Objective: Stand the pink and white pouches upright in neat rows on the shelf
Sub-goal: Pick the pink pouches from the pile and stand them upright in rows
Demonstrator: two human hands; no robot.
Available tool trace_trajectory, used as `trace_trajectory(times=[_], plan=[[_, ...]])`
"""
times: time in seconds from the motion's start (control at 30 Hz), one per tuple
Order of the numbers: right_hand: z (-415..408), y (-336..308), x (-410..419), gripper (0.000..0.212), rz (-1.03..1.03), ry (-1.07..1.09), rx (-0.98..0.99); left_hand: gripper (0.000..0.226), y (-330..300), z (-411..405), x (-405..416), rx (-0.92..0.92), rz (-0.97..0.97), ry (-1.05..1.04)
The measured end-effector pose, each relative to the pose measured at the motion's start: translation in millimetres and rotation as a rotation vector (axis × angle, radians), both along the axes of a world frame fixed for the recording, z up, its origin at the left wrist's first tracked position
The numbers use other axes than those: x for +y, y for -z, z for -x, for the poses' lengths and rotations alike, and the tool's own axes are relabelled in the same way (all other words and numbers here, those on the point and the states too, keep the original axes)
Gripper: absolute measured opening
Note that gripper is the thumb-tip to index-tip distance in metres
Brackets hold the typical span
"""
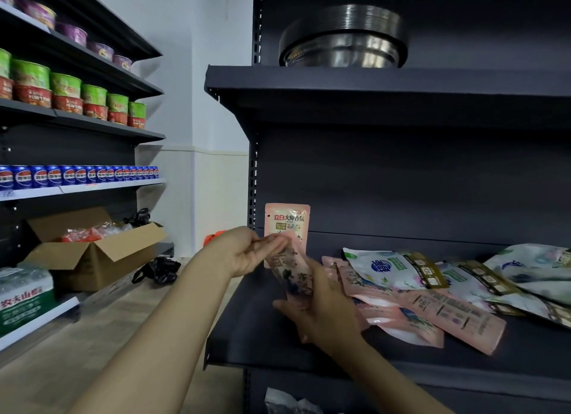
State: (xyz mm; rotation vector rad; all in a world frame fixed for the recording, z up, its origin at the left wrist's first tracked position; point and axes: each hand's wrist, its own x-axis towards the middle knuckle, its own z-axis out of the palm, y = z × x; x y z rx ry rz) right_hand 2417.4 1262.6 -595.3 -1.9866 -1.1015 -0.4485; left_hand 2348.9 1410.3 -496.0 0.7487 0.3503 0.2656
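One pink pouch [287, 220] stands upright at the back left corner of the dark shelf [253, 327]. In front of it a second pink pouch [292, 270] is held tilted between both hands. My left hand [247, 251] pinches its top edge and my right hand [324, 308] grips its lower part. Several pink pouches [432, 314] lie flat in a loose heap just right of my right hand. White pouches [389, 268] lie overlapping on top of them and farther right.
The shelf above [370, 82] carries stacked metal bowls [343, 39]. Left of the aisle, another rack holds noodle cups [65, 92] and blue cans [77, 175], with an open cardboard box [92, 256] on its low shelf. A black bag [159, 270] lies on the floor.
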Motion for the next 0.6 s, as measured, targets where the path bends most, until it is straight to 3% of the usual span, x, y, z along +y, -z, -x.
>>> trace_trajectory(times=[0.1,0.17,0.23,0.3,0.43,0.5,0.6], plan=[[-9,-7,3,0.024,-0.152,-0.038,0.285,0.032,-7,-1,-16,-0.103,0.104,0.041],[-17,-12,2,0.009,-0.268,-0.121,0.452,0.029,-8,-2,-22,-0.147,0.075,0.039],[-19,-19,-4,0.009,-0.374,-0.210,0.581,0.018,-6,-2,-25,-0.163,-0.030,0.051],[-21,-22,-9,0.013,-0.459,-0.255,0.671,0.008,-1,-2,-25,-0.083,-0.259,0.052],[-29,-23,-13,0.018,-0.546,-0.298,0.788,0.018,24,-8,-24,0.216,-0.807,-0.045],[-33,-23,-13,0.019,-0.567,-0.312,0.807,0.035,37,-12,-23,0.267,-0.925,-0.099],[-34,-24,-11,0.019,-0.562,-0.337,0.800,0.044,49,-16,-23,0.233,-0.923,-0.007]])
